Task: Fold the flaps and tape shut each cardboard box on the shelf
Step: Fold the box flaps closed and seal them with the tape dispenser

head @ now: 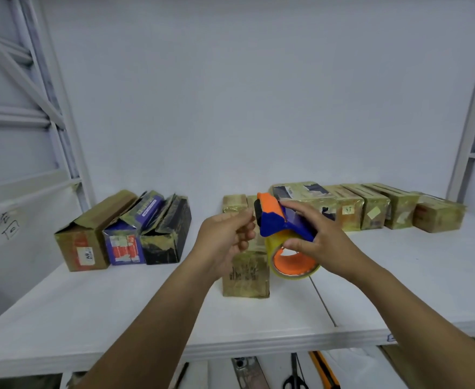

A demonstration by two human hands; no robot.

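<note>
My right hand (313,238) grips a blue and orange tape dispenser (279,223) with a clear tape roll (295,265) on an orange core, held above the shelf. My left hand (226,238) is just left of the dispenser's head, fingers curled as if pinching the tape end, which I cannot make out. Below both hands stands a small taped cardboard box (246,276) on the white shelf (146,304). At the left stand three boxes with loose, open flaps (124,228).
A row of several taped boxes (371,209) lines the back right of the shelf, with two small ones (235,203) behind my hands. Scissors (295,377) and other tools lie on the lower level. White rack posts (71,136) stand at both sides.
</note>
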